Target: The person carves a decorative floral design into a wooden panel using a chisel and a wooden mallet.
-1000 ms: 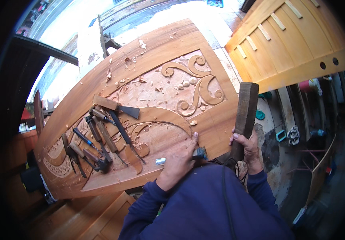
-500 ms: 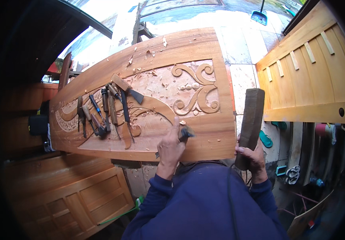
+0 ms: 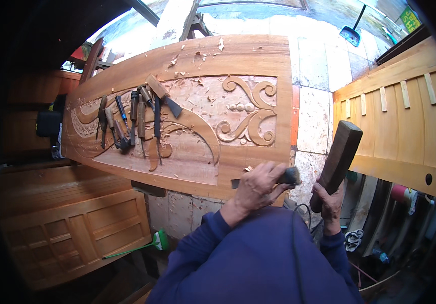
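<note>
Item: carved wooden panel [image 3: 228,55], pale reddish wood, scrollwork relief toward its right end, lying flat before me. My left hand [image 3: 256,188] sits at the panel's near edge, fingers curled tight around a chisel [image 3: 273,178]; its dark handle end sticks out to the right, its blade lies flat on the near border of the panel, pointing left. My right hand [image 3: 329,198], off the panel's right corner, has fingers wrapped closed about the lower end of a dark wooden mallet [image 3: 338,159], held upright and tilted. Further left on the panel: a row of spare chisels [image 3: 134,119], handles mostly pointing away from me, and scattered wood chips [image 3: 197,81].
</note>
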`<state>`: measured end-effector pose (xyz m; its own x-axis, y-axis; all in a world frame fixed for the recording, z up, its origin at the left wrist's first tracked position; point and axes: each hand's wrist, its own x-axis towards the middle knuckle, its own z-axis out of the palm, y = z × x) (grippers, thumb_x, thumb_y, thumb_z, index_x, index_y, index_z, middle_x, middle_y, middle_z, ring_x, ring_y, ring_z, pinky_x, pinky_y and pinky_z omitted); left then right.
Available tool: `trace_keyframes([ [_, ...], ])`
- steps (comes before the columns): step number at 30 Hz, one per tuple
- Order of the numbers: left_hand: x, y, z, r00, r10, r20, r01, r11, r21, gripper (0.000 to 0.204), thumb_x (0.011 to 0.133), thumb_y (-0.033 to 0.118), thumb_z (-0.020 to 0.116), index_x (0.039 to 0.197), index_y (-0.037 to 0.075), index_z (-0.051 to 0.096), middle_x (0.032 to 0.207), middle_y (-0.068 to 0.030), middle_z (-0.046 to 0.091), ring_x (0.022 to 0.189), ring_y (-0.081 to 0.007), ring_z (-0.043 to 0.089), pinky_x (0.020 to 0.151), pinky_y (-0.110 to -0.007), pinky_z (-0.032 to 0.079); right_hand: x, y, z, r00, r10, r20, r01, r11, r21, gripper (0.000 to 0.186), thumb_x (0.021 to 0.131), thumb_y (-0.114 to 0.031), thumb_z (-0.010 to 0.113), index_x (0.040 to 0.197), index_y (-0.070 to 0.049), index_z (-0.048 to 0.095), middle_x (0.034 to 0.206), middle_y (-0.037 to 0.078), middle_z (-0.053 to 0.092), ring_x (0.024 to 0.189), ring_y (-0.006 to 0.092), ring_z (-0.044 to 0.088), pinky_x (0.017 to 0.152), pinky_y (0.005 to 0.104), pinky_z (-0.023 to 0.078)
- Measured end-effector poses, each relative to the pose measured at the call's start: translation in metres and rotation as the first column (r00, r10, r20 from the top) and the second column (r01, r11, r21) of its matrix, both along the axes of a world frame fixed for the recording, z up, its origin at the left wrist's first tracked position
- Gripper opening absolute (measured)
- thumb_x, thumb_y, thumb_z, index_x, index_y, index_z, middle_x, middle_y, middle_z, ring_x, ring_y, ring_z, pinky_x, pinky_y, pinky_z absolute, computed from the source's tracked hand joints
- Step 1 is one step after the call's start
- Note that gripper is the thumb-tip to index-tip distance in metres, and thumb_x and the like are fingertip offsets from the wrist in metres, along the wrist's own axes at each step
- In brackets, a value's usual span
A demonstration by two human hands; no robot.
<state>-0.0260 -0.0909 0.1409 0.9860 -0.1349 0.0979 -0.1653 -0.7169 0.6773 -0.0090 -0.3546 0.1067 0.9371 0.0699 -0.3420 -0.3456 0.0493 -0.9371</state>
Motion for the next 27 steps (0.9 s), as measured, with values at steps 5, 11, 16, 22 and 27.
trace_keyframes([
  [5,0.063,-0.024,-0.022,0.973,-0.094,0.208,0.123,0.984,-0.128,0.052,0.086,0.032,0.081,0.126,0.006,0.06,0.092,-0.0098,0.06,0.083,-0.0287,0.064,0.068,-0.039,0.055,-0.008,-0.021,-0.007,0.991,-0.133,0.013,0.134,0.99,-0.044,0.054,0.082,-0.002,0.079,0.129,-0.002,0.054,0.102,0.009,0.066,0.085,0.0175,0.068,0.077,0.0321,0.059],
  [11,0.134,-0.034,-0.037,0.951,-0.043,0.307,0.076,0.993,-0.095,0.065,0.086,0.059,0.076,0.125,0.009,0.063,0.078,-0.0058,0.054,0.068,-0.0208,0.06,0.054,-0.035,0.047,-0.001,-0.026,-0.004,0.966,-0.255,-0.026,0.246,0.95,-0.192,0.047,0.083,-0.005,0.077,0.124,0.0,0.056,0.097,0.01,0.066,0.088,0.0191,0.068,0.078,0.0327,0.057],
  [16,0.182,-0.03,-0.05,0.936,0.061,0.348,-0.03,0.995,-0.093,0.059,0.086,0.06,0.076,0.116,0.01,0.067,0.072,-0.0043,0.056,0.063,-0.0212,0.061,0.052,-0.036,0.049,0.026,-0.015,-0.001,0.958,-0.286,0.019,0.282,0.931,-0.233,0.045,0.084,-0.007,0.076,0.124,0.0,0.056,0.099,0.01,0.068,0.087,0.0183,0.068,0.081,0.032,0.055],
  [22,0.217,-0.023,-0.056,0.932,0.158,0.326,-0.131,0.986,-0.102,0.058,0.086,0.061,0.076,0.112,0.01,0.068,0.073,-0.0062,0.061,0.064,-0.0228,0.065,0.053,-0.036,0.051,0.089,-0.02,0.0,0.985,-0.136,0.104,0.164,0.924,-0.345,0.073,0.086,-0.01,0.075,0.15,-0.003,0.041,0.095,0.01,0.068,0.084,0.0177,0.067,0.079,0.0324,0.055],
  [27,0.222,-0.016,-0.06,0.917,0.22,0.334,-0.196,0.975,-0.104,0.059,0.084,0.061,0.078,0.111,0.009,0.07,0.076,-0.008,0.066,0.067,-0.0246,0.068,0.056,-0.037,0.054,0.137,-0.025,-0.005,0.987,-0.076,0.139,0.118,0.938,-0.327,0.068,0.088,-0.009,0.075,0.148,-0.002,0.043,0.097,0.011,0.068,0.087,0.0186,0.069,0.08,0.0329,0.056],
])
